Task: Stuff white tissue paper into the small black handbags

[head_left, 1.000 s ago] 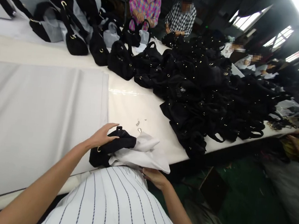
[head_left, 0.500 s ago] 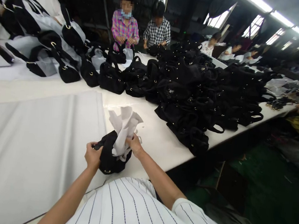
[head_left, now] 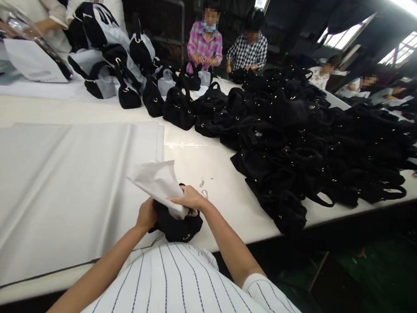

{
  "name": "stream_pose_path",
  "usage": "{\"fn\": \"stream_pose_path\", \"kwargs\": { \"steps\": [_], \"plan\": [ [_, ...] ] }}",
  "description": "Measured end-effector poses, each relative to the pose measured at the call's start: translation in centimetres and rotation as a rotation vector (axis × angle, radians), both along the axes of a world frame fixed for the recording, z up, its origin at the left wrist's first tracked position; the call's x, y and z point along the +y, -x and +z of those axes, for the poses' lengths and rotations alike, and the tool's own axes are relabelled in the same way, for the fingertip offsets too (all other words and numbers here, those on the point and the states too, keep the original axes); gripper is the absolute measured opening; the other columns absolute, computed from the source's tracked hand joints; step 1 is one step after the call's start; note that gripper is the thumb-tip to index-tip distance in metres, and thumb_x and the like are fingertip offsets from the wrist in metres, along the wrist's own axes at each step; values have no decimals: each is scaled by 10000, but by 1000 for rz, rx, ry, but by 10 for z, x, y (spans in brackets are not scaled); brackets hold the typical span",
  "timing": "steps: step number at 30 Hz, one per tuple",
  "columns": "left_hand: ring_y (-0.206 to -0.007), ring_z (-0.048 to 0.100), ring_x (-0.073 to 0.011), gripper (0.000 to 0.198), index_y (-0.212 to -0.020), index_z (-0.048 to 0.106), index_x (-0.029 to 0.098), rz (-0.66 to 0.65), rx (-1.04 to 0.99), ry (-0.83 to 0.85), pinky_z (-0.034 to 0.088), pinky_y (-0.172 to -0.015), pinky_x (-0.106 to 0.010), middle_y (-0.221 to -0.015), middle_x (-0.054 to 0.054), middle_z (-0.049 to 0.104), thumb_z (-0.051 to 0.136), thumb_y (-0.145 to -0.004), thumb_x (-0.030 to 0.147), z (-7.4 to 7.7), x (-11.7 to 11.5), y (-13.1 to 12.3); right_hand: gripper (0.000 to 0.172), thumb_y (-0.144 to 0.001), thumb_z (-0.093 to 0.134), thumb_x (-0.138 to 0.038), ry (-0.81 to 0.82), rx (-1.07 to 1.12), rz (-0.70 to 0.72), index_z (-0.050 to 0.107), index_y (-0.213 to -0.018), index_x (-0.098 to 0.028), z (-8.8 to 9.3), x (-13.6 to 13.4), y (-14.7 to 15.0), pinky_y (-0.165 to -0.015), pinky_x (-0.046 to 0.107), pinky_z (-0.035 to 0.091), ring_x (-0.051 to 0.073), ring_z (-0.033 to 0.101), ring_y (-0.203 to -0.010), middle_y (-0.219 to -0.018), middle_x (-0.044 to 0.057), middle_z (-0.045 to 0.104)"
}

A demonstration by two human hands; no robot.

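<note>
A small black handbag with a gold-coloured ring rests at the table's near edge, just in front of my striped shirt. My left hand grips the bag's left side, its fingertips partly hidden behind the fabric. In my right hand is crumpled white paper, pinched over the bag's opening. The lower end of this paper sits down in the opening, and its upper part leans out to the left.
A stack of large white paper sheets covers the table on the left. A big pile of black bags fills the right side. Bags with pale paper stand farther back. Several co-workers are across the table. Paper scraps lie nearby.
The white paper has swung from upright to leaning left, and its lower part is deeper in the bag. My right hand has come over the opening. The view has turned left.
</note>
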State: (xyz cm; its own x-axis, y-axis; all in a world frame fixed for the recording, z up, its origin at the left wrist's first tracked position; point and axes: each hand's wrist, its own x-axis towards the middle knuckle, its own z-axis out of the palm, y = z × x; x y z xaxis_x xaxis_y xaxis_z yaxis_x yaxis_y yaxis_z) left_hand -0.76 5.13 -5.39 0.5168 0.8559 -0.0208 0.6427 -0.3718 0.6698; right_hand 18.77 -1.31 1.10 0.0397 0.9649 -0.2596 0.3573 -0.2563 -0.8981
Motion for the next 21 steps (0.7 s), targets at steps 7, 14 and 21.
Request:
{"fn": "stream_pose_path", "kwargs": {
  "steps": [7,14,21],
  "plan": [
    [-851,669,-247,286,-996,638,170,94,-22,50,501,-748,-334,-885,-77,703,459,-808,293,-8,-2,-15,329,-781,530,-182,-166,-154,-471,605,-1098,-137,-35,-25,2,-842,334,491,212,623,-926,-998,77,675],
    [-881,671,-267,225,-818,693,168,-119,-113,109,499,-797,-327,-904,-90,734,540,-654,184,-5,19,-31,892,-581,374,71,-545,-272,-307,404,-1411,-253,-27,-54,23,-1126,357,311,175,403,-1312,-1400,40,460],
    [-873,677,-286,362,-873,706,89,205,-174,116,519,-775,-348,-912,-115,745,412,-696,206,-10,19,-34,579,-788,422,23,-539,-463,-141,605,-1246,-279,-46,-79,44,-1028,341,413,192,504,-1137,-1266,32,572]
  ]
}}
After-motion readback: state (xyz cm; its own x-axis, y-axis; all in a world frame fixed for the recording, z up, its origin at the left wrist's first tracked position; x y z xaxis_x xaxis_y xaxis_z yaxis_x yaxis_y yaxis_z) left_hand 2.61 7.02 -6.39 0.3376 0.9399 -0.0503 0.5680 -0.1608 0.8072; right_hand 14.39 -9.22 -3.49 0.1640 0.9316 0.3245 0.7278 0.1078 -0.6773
